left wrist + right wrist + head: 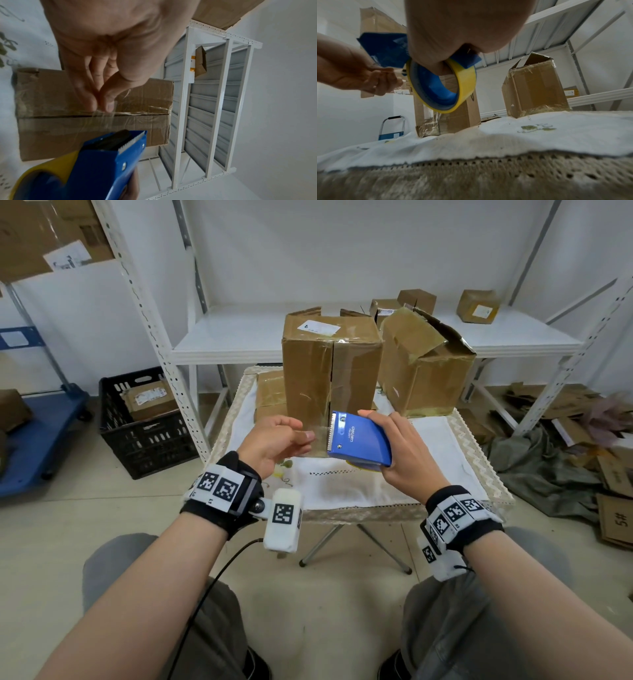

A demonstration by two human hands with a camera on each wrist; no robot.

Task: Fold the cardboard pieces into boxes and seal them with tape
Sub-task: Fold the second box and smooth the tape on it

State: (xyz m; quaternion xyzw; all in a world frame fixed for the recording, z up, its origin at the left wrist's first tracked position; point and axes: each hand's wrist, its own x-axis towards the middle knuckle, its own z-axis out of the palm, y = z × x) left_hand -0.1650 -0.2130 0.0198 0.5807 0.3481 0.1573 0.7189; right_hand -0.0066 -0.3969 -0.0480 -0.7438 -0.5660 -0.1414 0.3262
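Right hand (407,453) wrapped round the blue tape dispenser (359,440), fingers hooked through the core of the yellow-edged tape roll (443,86); serrated blade end faces the left hand. Left hand (274,443) just beside that blade, thumb and forefinger (107,102) pinched on the free end of the clear tape (317,440). A short clear strip spans between the two hands.

Both hands held above the near part of the surface (442,440), which carries a white cloth with a lace border. Directly beyond the hands stands a tall cardboard box (330,368), upright, centre seam facing the person, glossy tape on its faces, a white label on top. Whether the tape strip touches the box: cannot tell.

Beyond the right hand, a second box (424,364) on the same surface, top flaps ragged and partly open. Beyond the left hand, a smaller flat box (270,392) lies against the tall one.

Further back, white shelving (513,333) with small boxes. Black crate (144,422) on the floor, off beyond the left hand.
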